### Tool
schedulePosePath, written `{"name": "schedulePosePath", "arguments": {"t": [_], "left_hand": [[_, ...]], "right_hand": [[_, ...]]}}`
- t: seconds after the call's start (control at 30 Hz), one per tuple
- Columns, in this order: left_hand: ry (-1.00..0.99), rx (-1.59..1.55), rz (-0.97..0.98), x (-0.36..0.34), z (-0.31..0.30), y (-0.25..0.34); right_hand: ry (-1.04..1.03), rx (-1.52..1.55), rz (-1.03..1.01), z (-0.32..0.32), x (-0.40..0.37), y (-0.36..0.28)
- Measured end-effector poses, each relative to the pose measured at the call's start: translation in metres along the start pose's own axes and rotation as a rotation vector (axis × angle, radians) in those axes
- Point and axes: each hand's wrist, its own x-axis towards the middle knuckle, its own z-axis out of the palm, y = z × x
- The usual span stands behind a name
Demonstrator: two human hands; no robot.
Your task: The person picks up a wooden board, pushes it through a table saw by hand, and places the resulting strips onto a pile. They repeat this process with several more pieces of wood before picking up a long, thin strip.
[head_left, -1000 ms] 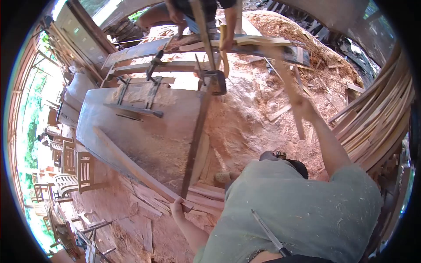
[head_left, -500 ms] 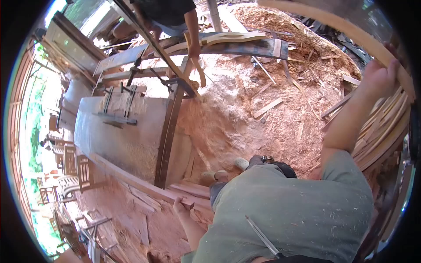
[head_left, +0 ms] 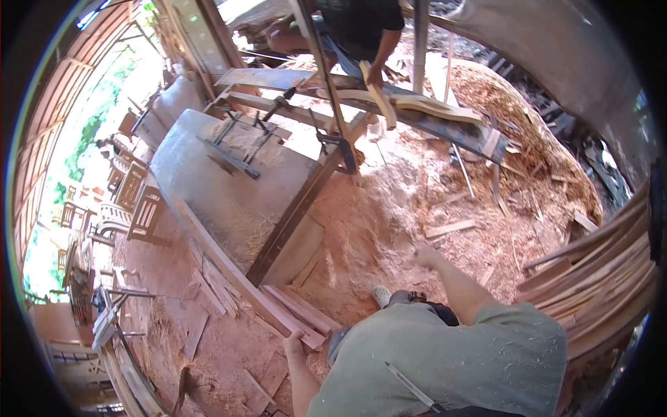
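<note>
My left hand (head_left: 295,342) is closed on the near end of a long wooden plank (head_left: 240,279), its fingers wrapped at the edge. The plank runs away to the left alongside a broad worktable (head_left: 229,187). Over the sawdust-covered ground, in front of my body, my right hand (head_left: 427,257) hangs with its fingers curled in and no object visible in it. Below the plank's near end lie several reddish boards (head_left: 302,309).
Across the worktable, a person's hand (head_left: 376,75) holds a curved wooden piece (head_left: 379,97) above a bench (head_left: 431,118). Clamps (head_left: 233,156) lie on the table. Stacked wood strips (head_left: 597,264) stand at right, wooden chairs (head_left: 146,212) at left. Offcuts (head_left: 450,229) litter the ground.
My right hand has let go of the curved wooden piece at upper right and come down in front of me. My view has turned; the left hand stays on the plank.
</note>
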Motion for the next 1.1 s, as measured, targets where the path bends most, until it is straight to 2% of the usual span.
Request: {"name": "schedulePosePath", "arguments": {"t": [0.03, 0.1, 0.13, 0.2, 0.23, 0.3, 0.37, 0.43, 0.5, 0.57, 0.63, 0.7, 0.73, 0.8, 0.87, 0.9, 0.97, 1.0, 1.03, 1.1], "left_hand": [[0.009, -0.016, 0.015, 0.002, -0.002, -0.006], [-0.065, 0.045, 0.037, 0.0, -0.02, -0.026], [-0.044, 0.034, 0.036, -0.01, -0.026, -0.034], [-0.038, 0.145, 0.097, -0.027, -0.027, -0.045], [-0.067, 0.165, 0.129, -0.045, -0.027, -0.044], [-0.029, 0.175, 0.07, -0.073, -0.038, -0.047], [0.029, 0.154, 0.008, -0.101, -0.067, -0.072], [0.057, 0.285, 0.012, -0.117, -0.101, -0.106], [0.099, 0.24, -0.012, -0.158, -0.114, -0.12], [0.071, 0.26, -0.074, -0.189, -0.133, -0.148], [0.096, 0.26, -0.129, -0.214, -0.146, -0.184], [0.103, 0.268, -0.178, -0.235, -0.152, -0.218], [0.122, 0.303, -0.193, -0.247, -0.152, -0.238], [0.158, 0.386, -0.224, -0.271, -0.148, -0.268], [0.228, 0.168, -0.304, -0.314, -0.121, -0.254], [0.272, 0.194, -0.302, -0.313, -0.12, -0.308], [0.362, 0.247, -0.3, -0.312, -0.118, -0.415], [0.39, 0.261, -0.32, -0.322, -0.106, -0.433], [0.399, 0.261, -0.351, -0.331, -0.095, -0.436], [0.402, 0.257, -0.42, -0.349, -0.073, -0.433]], "right_hand": [[0.062, -0.195, -0.283, 0.051, 0.051, 0.025], [-0.03, -0.006, -0.229, 0.061, -0.011, -0.038], [-0.048, -0.018, -0.237, 0.078, -0.007, -0.047], [-0.119, -0.058, -0.446, 0.109, 0.009, -0.059], [-0.146, -0.077, -0.452, 0.12, 0.015, -0.061], [-0.228, -0.315, -0.62, 0.138, 0.023, -0.067], [-0.291, -0.445, -0.55, 0.145, 0.02, -0.081], [-0.326, -0.385, -0.557, 0.158, 0.021, -0.096], [-0.325, -0.187, -0.632, 0.177, 0.009, -0.114], [-0.43, -0.083, -0.409, 0.2, -0.024, -0.148], [-0.607, 0.049, -0.277, 0.221, -0.072, -0.188], [-0.73, 0.213, -0.231, 0.265, -0.082, -0.201], [-0.736, 0.185, -0.219, 0.287, -0.088, -0.205], [-0.777, 0.451, -0.126, 0.324, -0.1, -0.212], [-0.803, 0.507, -0.089, 0.35, -0.117, -0.225], [-0.821, 0.582, -0.053, 0.363, -0.123, -0.228], [-0.833, 0.541, 0.025, 0.39, -0.123, -0.219], [-0.832, 0.524, 0.098, 0.402, -0.126, -0.209], [-0.752, 0.445, 0.11, 0.41, -0.133, -0.204], [-0.732, 0.291, 0.131, 0.423, -0.132, -0.203]]}}
